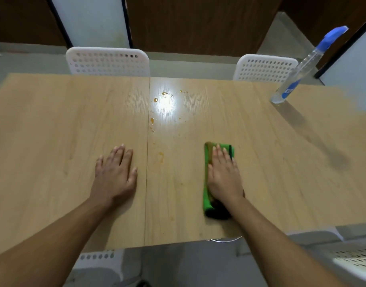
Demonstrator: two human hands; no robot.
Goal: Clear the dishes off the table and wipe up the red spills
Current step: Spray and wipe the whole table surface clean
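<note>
Right hand [224, 175] flat, pressing green cloth [208, 195] (mostly covered), left hand [115, 172] flat on table [53, 121], spray bottle [298, 75] blurred.

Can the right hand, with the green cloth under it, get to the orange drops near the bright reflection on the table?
Probably yes. The right hand lies flat on the green cloth, and only bare table lies between it and the drops. The spray bottle stands off to the side.

The right hand [224, 175] hides the middle of the green cloth [208, 195]. The table [53, 121] runs off both side edges. The spray bottle [298, 73] label is too blurred to read. Near chairs [356, 259] are cut off at the bottom edge.
</note>
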